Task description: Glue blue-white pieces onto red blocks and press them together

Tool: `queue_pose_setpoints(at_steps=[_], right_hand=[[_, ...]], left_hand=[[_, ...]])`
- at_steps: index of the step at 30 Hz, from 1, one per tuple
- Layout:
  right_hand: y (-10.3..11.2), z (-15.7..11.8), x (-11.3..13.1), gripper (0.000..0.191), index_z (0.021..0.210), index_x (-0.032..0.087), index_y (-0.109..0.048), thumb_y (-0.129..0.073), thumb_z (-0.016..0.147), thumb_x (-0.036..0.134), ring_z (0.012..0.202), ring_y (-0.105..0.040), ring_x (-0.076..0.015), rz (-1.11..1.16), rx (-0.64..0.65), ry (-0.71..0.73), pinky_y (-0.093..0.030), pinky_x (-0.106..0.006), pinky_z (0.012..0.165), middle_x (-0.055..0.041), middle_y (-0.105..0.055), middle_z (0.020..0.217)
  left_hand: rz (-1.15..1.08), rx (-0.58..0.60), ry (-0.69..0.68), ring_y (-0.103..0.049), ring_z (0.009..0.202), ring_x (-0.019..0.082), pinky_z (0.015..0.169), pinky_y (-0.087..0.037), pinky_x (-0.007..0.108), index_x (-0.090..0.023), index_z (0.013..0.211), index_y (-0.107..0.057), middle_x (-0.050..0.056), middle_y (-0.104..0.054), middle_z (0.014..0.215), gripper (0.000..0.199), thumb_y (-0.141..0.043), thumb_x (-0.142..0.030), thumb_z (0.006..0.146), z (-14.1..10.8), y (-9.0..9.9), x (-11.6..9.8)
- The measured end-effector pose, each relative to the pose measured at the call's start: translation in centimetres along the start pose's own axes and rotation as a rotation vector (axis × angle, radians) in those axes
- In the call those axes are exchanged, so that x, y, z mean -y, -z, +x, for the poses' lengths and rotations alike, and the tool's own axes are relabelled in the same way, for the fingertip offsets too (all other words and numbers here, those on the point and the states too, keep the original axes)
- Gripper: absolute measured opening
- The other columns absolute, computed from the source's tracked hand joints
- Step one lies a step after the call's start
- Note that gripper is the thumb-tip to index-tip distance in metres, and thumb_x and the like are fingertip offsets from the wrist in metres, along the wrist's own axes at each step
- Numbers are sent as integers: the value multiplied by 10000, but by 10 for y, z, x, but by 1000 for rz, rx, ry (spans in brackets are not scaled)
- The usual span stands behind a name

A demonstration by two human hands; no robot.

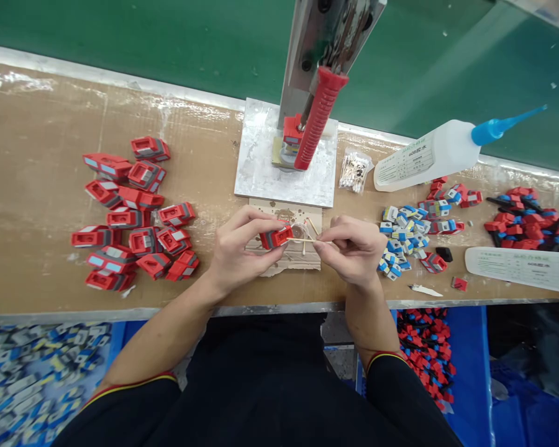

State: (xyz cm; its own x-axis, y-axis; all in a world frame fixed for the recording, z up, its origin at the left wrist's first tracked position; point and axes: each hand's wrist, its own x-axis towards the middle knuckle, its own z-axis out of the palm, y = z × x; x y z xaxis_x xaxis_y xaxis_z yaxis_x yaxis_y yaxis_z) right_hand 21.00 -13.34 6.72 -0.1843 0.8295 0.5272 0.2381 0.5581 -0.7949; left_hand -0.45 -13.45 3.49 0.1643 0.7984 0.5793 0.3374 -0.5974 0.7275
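My left hand (pixel 242 245) is closed on a red and grey plastic part (pixel 276 236), held between thumb and fingers above a piece of cardboard (pixel 302 264). My right hand (pixel 354 247) pinches a thin cotton swab (pixel 302 240), whose far tip meets or nearly meets the right side of that part. Just behind the swab, a small clear dish (pixel 300 232) sits on the cardboard, partly hidden, with more swabs beside it. Behind both hands stands a press with a red handle (pixel 320 118) on a metal plate (pixel 256 167); another red part (pixel 292 129) is under it.
Several red parts (pixel 140 198) lie at the left. To the right are a bag of swabs (pixel 354 171), a glue bottle (pixel 428 155), blue and white pieces (pixel 403 236), red-black parts (pixel 531 223) and a second bottle (pixel 522 267). Blue bins (pixel 470 372) sit below the table edge.
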Motion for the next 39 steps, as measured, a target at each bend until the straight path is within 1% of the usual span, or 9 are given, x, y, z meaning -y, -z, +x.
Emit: queue_pose_setpoints(at_steps=[7, 13, 22, 25, 28, 30, 32, 36, 39], right_hand=[[-5, 0, 3, 126, 776, 217, -729, -756, 897, 197, 464, -344, -71, 47, 22, 45, -294, -239, 463, 97, -356, 538], [-5, -1, 2, 101, 806, 225, -744, -757, 903, 200, 458, -366, -75, 41, -1, 54, -310, -243, 462, 95, -361, 539], [-8, -2, 1, 82, 812, 233, -762, -780, 883, 195, 455, -370, -77, 40, -60, 33, -306, -250, 457, 94, -359, 532], [-3, -2, -2, 94, 799, 239, -764, -785, 890, 247, 452, -366, -80, 80, -76, 15, -306, -253, 457, 89, -358, 528], [15, -2, -5, 174, 751, 243, -752, -796, 888, 340, 446, -352, -88, 94, -129, 9, -301, -262, 454, 83, -352, 518], [29, -1, -6, 184, 732, 238, -748, -808, 875, 338, 446, -345, -88, 48, -80, -8, -285, -264, 454, 82, -355, 513], [36, 1, -7, 144, 748, 229, -754, -808, 873, 274, 459, -371, -85, -39, 36, -30, -288, -258, 466, 76, -416, 523], [25, 3, -12, 109, 817, 214, -774, -736, 914, 182, 534, -485, -88, -246, 282, -40, -352, -236, 526, 40, -594, 618], [21, 4, -17, 114, 964, 227, -802, -691, 940, 211, 633, -560, -112, -318, 434, -78, -413, -241, 604, 13, -663, 734]], left_hand=[[-41, 39, 3, -760, 887, 157, 787, -634, 262, -229, 1104, -782, 32, -775, 1020, 330, -823, -92, 806, -1, 0, -1], [-86, 91, 24, -761, 843, 161, 745, -633, 270, -225, 1094, -790, 43, -790, 986, 273, -825, -165, 831, 0, 1, -1], [-172, 102, 62, -762, 834, 168, 747, -635, 279, -223, 1068, -802, 48, -796, 968, 276, -826, -151, 804, 0, -1, -2], [-223, 102, 84, -760, 841, 166, 752, -634, 279, -222, 1071, -801, 52, -795, 974, 293, -842, -144, 792, -1, -1, 0], [-312, 92, 137, -764, 867, 171, 753, -639, 281, -223, 1073, -798, 61, -795, 988, 313, -856, -141, 777, -1, 0, 2], [-387, 69, 193, -771, 891, 179, 761, -651, 287, -220, 1079, -790, 68, -796, 1005, 316, -865, -163, 777, -1, 2, 3], [-457, 37, 254, -781, 884, 178, 761, -664, 284, -217, 1109, -774, 69, -799, 1018, 345, -884, -198, 782, 0, 3, 4], [-516, -12, 312, -801, 910, 193, 790, -681, 294, -223, 1094, -756, 74, -804, 1058, 362, -928, -304, 786, 2, 6, 10], [-494, -60, 322, -796, 1008, 222, 850, -689, 330, -230, 1069, -760, 91, -802, 1123, 391, -942, -412, 774, 2, 9, 20]])
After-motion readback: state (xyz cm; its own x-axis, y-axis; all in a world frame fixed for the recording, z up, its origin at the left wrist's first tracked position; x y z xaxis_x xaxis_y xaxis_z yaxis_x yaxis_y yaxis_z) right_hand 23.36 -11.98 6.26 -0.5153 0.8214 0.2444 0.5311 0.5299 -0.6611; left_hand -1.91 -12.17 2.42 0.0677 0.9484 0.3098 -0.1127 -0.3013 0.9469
